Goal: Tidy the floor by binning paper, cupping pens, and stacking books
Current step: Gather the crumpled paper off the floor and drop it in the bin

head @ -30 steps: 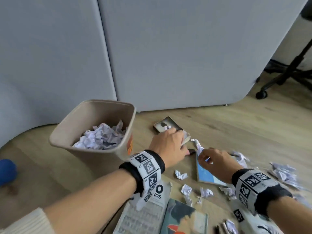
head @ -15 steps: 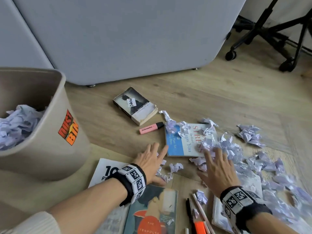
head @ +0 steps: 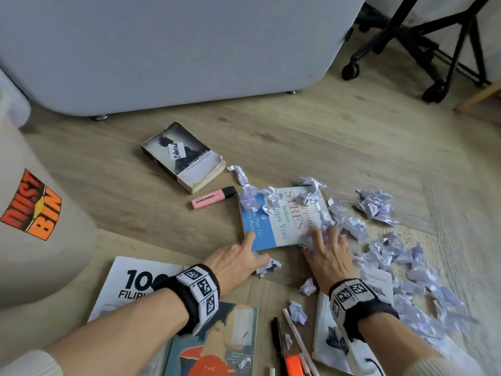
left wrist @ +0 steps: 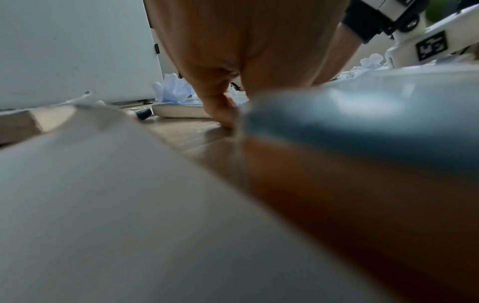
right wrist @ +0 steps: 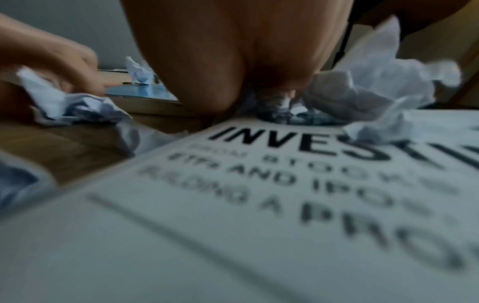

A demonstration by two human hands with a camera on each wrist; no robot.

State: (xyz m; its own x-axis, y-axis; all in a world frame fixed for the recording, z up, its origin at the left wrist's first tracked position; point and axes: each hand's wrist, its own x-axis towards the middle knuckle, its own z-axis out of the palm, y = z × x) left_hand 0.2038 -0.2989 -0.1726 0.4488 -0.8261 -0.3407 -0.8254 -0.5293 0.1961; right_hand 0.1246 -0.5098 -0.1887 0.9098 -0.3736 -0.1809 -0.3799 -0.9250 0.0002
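Observation:
A blue-and-white book [head: 273,223] lies on the wooden floor with crumpled paper [head: 253,198] strewn over it. My left hand [head: 252,245] lies flat, index finger on the book's near left corner, thumb next to a small paper ball [head: 268,267]. At the book's near right corner my right hand [head: 324,234] rests with fingers spread on crumpled paper. More crumpled paper [head: 401,256] covers the floor to the right. A beige dustbin [head: 40,213] stands at the left. A pink highlighter [head: 214,197] lies left of the book.
A worn paperback [head: 184,156] lies further back. Near me lie a white "100" book [head: 135,283], a teal book [head: 217,343], a white "Investing" book [right wrist: 285,184], a black pen [head: 276,340] and an orange highlighter [head: 294,365]. A grey panel [head: 189,50] and chair legs [head: 433,50] stand behind.
A second ago both hands were beside the bin. They came down spread over the floor and have now slid forward to the blue book's near edge.

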